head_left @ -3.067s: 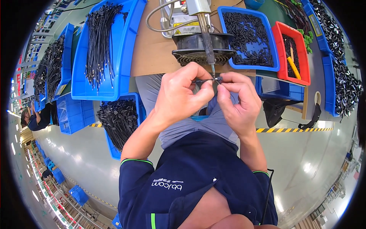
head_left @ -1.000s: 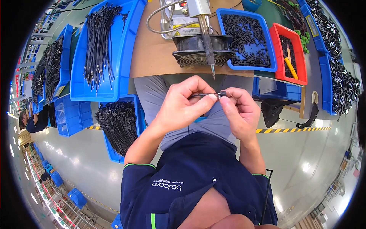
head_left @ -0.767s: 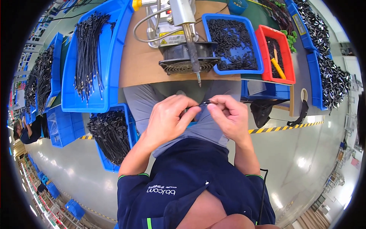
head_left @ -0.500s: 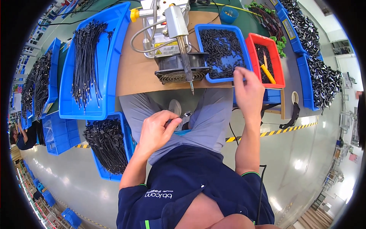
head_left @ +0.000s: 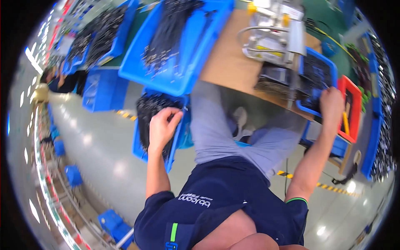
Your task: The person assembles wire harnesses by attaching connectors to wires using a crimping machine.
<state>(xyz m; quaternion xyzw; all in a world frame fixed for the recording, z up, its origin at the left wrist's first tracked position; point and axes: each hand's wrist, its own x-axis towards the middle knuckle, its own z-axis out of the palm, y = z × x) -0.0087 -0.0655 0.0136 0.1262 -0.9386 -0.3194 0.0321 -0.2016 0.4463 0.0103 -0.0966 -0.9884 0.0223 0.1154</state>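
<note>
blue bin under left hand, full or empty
Looks full: cables cover nearly all that shows inside the bin; left hand hides some.

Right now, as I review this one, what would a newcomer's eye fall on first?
First, probably, the large, blue plastic tray of long black cables, upper left of centre, then the bright red plastic bin at right, with a yellow-handled tool. The bare left hand is over a lower blue bin of black strands; the bare right hand is at the near right corner of a blue tray of small black pieces.
</note>
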